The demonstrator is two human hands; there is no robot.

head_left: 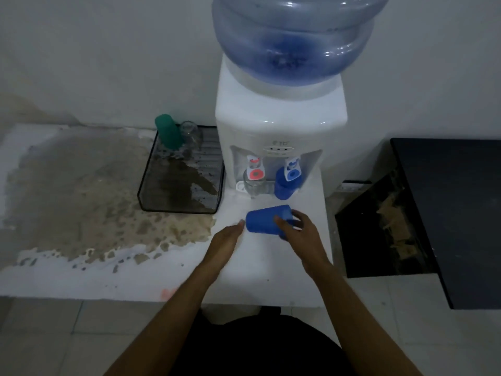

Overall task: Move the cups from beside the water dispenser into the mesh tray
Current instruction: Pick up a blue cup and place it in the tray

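Note:
My right hand (296, 230) grips a blue plastic cup (264, 219), held on its side above the white counter in front of the water dispenser (279, 126). My left hand (226, 237) is open, fingertips touching the cup's base end. A second blue cup (283, 189) stands under the blue tap. A clear glass (253, 185) stands under the red tap. The black mesh tray (151, 191) sits left of the dispenser, with an upturned green cup (168, 132) and a clear glass (192, 134) at its far end.
The white counter (254, 270) has a large brown worn patch (81, 202) on its left side. A dark cabinet (444, 213) stands to the right across a gap. A blue water bottle (295, 33) tops the dispenser. The counter's front edge is just below my forearms.

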